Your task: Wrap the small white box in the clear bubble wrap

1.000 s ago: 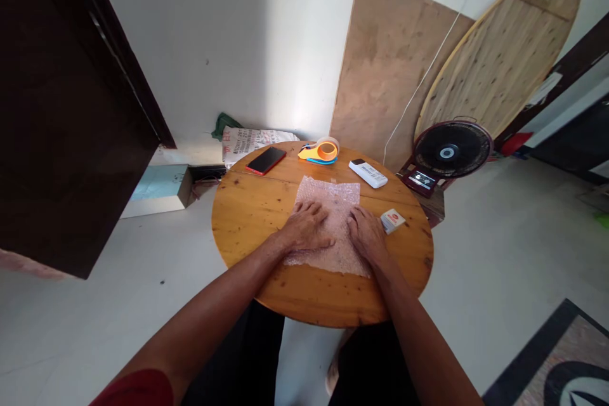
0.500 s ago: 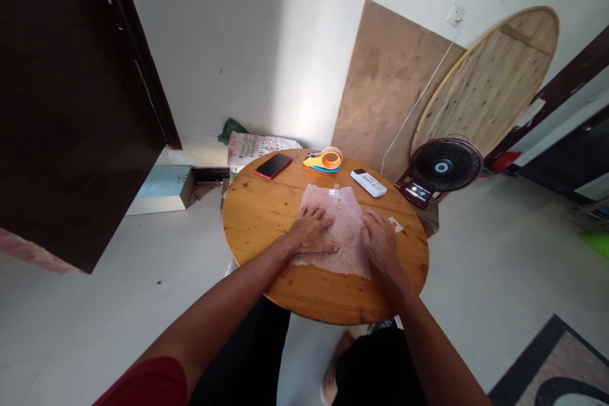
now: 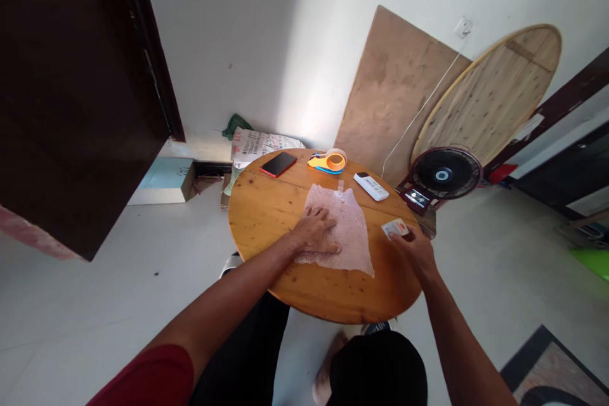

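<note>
A pinkish sheet of bubble wrap lies on the round wooden table. My left hand rests flat on its left part with the fingers spread. Over the table's right side, my right hand pinches the edge of a small white card with a red mark. A short clear strip sticks up at the sheet's far edge. Beyond the sheet are an orange and blue tape dispenser and a white device with a dark end.
A red-edged phone lies at the table's far left. Behind the table are a printed sack and a leaning board. A fan stands beyond the right edge, before a round wooden top.
My right hand has left the bubble wrap, moved right and taken hold of the small card, which now looks lifted or tilted. My left hand stays on the sheet. The view has shifted slightly.
</note>
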A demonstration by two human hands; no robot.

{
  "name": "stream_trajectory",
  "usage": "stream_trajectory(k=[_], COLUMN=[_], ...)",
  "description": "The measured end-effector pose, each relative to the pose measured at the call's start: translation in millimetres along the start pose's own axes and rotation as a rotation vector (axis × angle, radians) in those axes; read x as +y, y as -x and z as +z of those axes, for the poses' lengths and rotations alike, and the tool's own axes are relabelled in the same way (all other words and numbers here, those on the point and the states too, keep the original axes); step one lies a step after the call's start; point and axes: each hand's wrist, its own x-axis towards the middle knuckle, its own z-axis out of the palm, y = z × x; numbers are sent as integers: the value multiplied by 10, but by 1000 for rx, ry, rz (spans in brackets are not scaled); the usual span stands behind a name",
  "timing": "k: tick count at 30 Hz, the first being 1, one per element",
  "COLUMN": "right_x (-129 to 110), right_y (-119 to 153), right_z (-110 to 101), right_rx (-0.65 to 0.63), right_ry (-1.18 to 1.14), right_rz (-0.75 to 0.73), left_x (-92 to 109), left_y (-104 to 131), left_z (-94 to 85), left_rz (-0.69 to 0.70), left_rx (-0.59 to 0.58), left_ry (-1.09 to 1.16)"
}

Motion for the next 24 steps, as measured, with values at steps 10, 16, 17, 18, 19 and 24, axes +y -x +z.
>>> stream_trajectory(k=[10, 16, 17, 18, 19, 24], right_x=[-1254, -814, -737, -675, -627, -540], right_y=[389, 268, 237, 212, 193, 190], right_z=[413, 752, 733, 703, 670, 583], right_rx=[-460, -474, -459, -449, -446, -388], right_ry=[-683, -542, -466, -394, -326, -78], right_rz=[-277, -152, -157, -169, -192, -374], left_x=[19, -14, -19, -22, -23, -32], left_y=[-1, -27, -31, -33, -33, -25], left_z=[-15, 48, 51, 51, 46, -39], left_rz=[3, -20, -25, -26, -26, -25], left_rx=[29, 35, 24, 16, 11, -16], left_ry=[14, 33, 43, 54, 63, 118])
